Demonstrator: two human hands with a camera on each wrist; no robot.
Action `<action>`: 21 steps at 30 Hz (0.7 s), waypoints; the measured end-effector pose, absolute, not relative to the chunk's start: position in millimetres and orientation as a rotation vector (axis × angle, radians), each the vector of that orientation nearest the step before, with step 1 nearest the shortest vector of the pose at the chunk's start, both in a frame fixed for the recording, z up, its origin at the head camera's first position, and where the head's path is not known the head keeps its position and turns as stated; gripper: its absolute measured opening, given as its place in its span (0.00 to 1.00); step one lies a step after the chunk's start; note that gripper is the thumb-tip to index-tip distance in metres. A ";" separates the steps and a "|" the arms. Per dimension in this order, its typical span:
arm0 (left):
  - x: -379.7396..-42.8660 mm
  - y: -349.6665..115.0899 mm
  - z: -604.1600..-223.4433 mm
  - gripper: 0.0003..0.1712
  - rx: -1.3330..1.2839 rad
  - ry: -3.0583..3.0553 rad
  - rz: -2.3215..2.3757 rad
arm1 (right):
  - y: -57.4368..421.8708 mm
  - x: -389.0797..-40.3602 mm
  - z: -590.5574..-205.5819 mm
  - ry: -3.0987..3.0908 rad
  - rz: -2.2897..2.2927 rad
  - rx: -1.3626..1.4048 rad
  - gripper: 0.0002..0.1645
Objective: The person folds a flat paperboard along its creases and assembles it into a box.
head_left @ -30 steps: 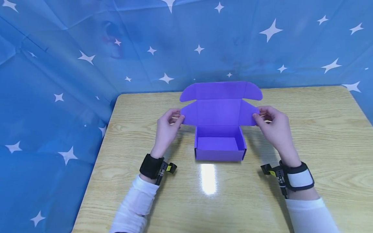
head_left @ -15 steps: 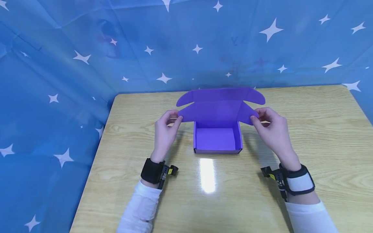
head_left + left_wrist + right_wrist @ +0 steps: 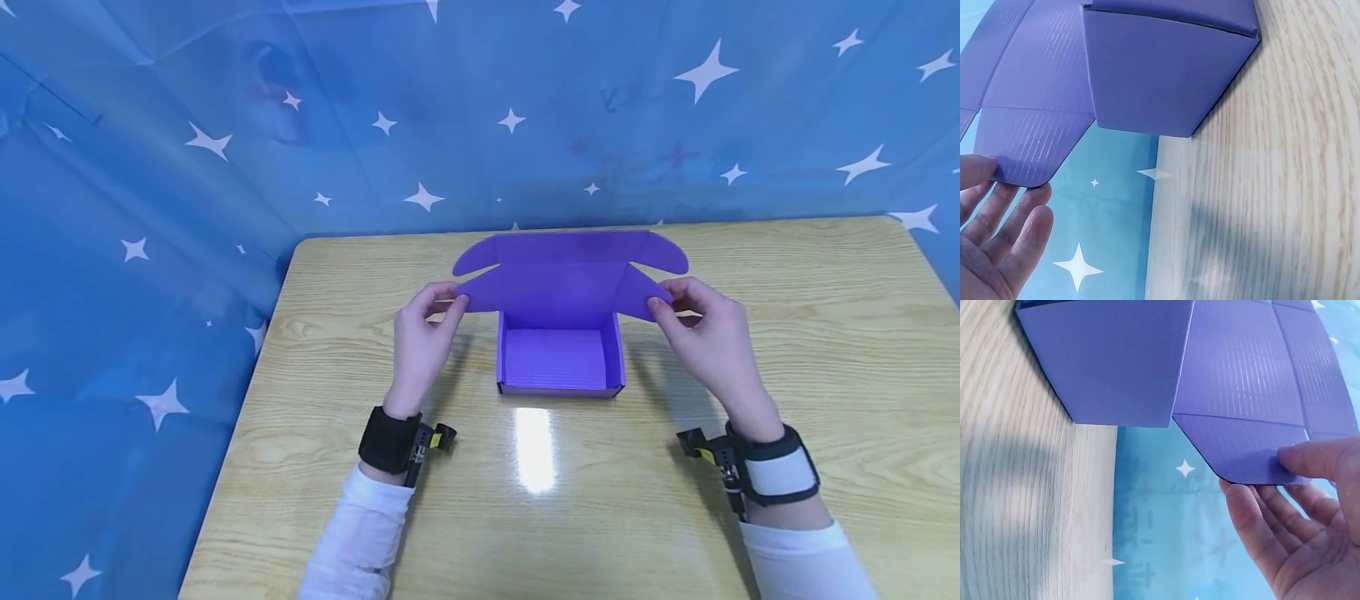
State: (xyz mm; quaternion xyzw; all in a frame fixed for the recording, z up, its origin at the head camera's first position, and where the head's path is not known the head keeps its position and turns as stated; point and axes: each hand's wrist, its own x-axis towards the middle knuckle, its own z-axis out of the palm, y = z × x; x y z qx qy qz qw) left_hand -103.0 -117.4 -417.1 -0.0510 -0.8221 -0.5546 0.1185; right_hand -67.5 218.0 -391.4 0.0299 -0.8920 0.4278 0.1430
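Observation:
A purple cardboard box point(image 3: 555, 358) sits on the table, its lid point(image 3: 557, 287) raised at the back and its inside bare. My left hand point(image 3: 422, 342) pinches the lid's left side flap point(image 3: 480, 292) between thumb and fingers. On the other side my right hand point(image 3: 707, 333) pinches the right side flap point(image 3: 637, 293) the same way. Both wrist views show the thumb on the flap's inner face and fingertips at its edge. The lid's front panel point(image 3: 573, 247) with its rounded ears stands up at the top.
The box rests on a light wood-grain table point(image 3: 592, 508). Behind the table and along its left hangs a blue curtain point(image 3: 465, 100) with white stars. A strapped camera sits on each wrist point(image 3: 393, 442).
The lid has tilted forward toward the box and its top edge has come lower, both hands keeping hold of the flaps. In the last half second little has moved.

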 end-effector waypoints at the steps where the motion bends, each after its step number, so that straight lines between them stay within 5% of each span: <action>1: -102.9 -117.7 -417.0 0.11 -0.152 -2.397 -1.625 | 218.1 -67.4 -391.4 -2.573 1.235 0.086 0.13; 21: -100.2 -114.9 -412.1 0.11 -0.162 -2.410 -1.560 | 209.2 -66.9 -391.8 -2.576 1.189 0.087 0.11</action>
